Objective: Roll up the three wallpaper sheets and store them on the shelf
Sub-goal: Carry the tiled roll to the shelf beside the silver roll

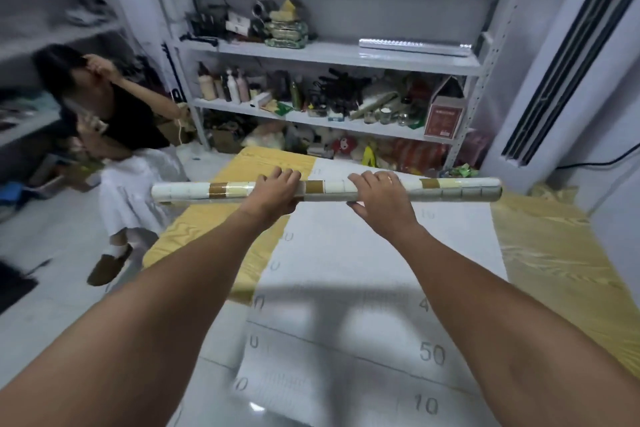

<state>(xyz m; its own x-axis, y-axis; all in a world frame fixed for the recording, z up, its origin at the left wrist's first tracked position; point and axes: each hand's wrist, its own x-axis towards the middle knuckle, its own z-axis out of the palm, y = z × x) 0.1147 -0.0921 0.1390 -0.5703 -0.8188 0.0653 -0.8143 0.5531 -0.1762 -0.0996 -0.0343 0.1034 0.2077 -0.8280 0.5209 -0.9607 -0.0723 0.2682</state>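
Observation:
A rolled wallpaper sheet with a cream, brown and grey tile pattern (pixel 329 188) is held level in the air, pointing left to right. My left hand (pixel 275 192) grips it left of its middle and my right hand (pixel 382 196) grips it right of its middle. Below it, flat on the floor, lies a white sheet (pixel 363 270) face down, printed with ruler numbers. It lies over a yellow wood-grain sheet (pixel 550 260) that shows on both sides. On the metal shelf (pixel 311 54) ahead lies a silvery roll (pixel 414 46).
The shelf's lower levels are crammed with bottles (pixel 225 85), a red box (pixel 445 114) and soft toys. A person in a black top and white skirt (pixel 117 135) crouches at the left beside the sheets. A wall unit with a cable (pixel 568 55) stands at the right.

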